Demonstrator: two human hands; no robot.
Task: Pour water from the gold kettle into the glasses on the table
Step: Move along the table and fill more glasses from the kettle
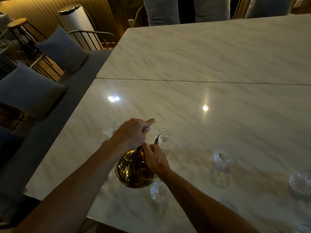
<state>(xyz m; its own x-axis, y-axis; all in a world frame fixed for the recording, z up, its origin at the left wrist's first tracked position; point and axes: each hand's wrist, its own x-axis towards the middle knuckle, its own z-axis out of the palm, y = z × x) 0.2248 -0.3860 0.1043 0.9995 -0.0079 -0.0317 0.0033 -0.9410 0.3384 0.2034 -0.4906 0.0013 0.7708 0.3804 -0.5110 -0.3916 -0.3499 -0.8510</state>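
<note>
The gold kettle (133, 170) hangs tilted above the white marble table (210, 115), its curved spout over the rim of a clear glass (164, 140). My left hand (133, 133) is closed around the kettle's handle from above. Lower down, my right hand (154, 158) rests on the top of the kettle near the lid and hides it. Several more clear glasses stand around: one far left (109, 126), one just below the kettle (159, 190), a tall one to the right (222, 165). No stream of water is visible.
Another glass (300, 182) sits at the right edge. A grey bench with blue cushions (62, 49) runs along the table's left side. Grey chair backs (161, 10) stand at the far end. A seam (202, 81) divides the table into two slabs.
</note>
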